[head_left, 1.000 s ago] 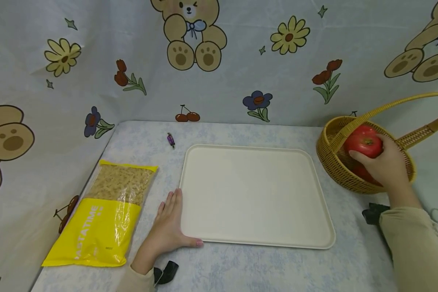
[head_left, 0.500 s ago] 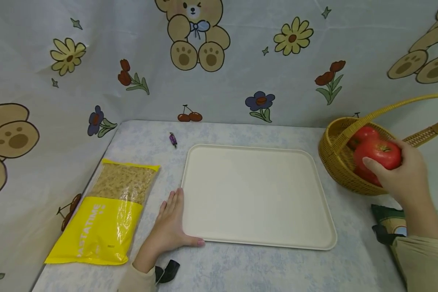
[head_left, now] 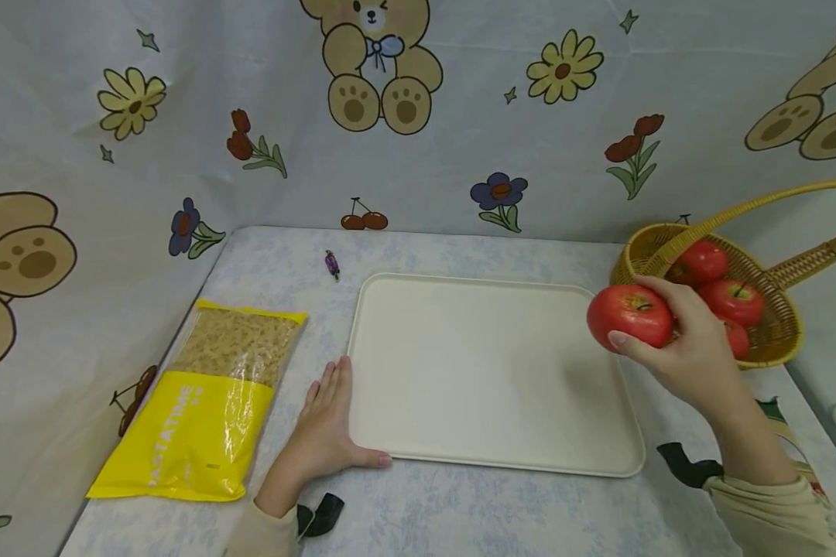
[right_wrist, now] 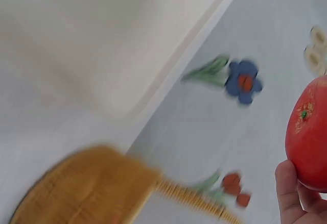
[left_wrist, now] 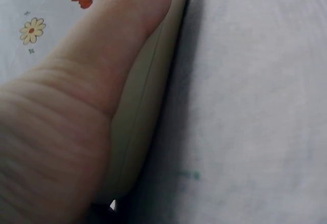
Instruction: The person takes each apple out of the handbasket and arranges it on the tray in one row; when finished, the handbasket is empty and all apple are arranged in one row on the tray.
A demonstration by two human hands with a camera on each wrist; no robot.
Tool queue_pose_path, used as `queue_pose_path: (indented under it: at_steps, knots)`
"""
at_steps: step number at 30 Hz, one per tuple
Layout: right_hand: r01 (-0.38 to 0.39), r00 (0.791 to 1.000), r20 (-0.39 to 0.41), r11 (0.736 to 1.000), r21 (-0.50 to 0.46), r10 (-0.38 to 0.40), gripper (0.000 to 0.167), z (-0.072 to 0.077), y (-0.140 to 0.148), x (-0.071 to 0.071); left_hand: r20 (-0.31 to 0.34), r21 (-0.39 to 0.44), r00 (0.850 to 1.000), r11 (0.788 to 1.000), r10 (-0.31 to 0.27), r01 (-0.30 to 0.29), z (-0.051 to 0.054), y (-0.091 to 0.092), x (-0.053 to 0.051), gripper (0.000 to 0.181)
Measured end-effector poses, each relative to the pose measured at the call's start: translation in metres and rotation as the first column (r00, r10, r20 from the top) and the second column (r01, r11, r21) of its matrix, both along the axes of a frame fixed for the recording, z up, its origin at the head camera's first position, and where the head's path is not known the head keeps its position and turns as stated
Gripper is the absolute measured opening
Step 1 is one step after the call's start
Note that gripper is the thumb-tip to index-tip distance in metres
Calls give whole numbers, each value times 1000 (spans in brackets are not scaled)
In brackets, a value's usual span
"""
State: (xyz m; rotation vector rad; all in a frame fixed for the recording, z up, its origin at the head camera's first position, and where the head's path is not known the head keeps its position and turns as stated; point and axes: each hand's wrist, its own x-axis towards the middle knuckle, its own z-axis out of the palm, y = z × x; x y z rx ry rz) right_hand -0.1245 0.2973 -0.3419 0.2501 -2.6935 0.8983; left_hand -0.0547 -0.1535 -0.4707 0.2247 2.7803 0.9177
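A red apple is gripped in my right hand, held up between the tray's right edge and the wicker basket. The same apple shows at the right edge of the right wrist view, with fingertips against it. Several more red apples lie in the basket. My left hand rests with straight fingers along the left edge of the white tray, its thumb at the near-left corner. In the left wrist view the hand lies against the tray's rim.
A yellow pasta bag lies left of my left hand. Behind the tray's left corner is a small purple item. The basket's tall handle arches over it. A partly hidden packet lies beneath my right forearm.
My right hand has lifted an apple out of the basket and moved it left to the tray's right edge. The left hand has stayed on the tray.
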Motion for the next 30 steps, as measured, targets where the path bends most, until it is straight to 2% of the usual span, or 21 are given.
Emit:
queue_pose_path:
  at_steps: [4,9,12,18,23,30]
  knots:
    - [-105,993,42,994,-27,106,80,-4,-31,-6,-1,6,1000,1000,0,0,0,0,0,163]
    - [-188,974,119,982,-32,190,77,-14,-73,-18,0,5,1000,1000,5,-5,0,0,-1,164]
    - [-247,953,171,968,-50,252,76,-20,-100,-26,0,3,1000,1000,9,-9,-1,-1,-1,165]
    - [-327,891,292,937,-121,349,81,-31,-151,-43,5,9,1000,1000,7,-7,-2,-1,-1,165]
    - [-376,848,335,912,-162,410,80,-40,-187,-58,10,1,1000,1000,7,-7,-2,-1,0,164]
    - [-402,825,364,901,-161,433,83,-55,-228,-80,32,1,999,1000,6,-6,-1,-2,-1,164]
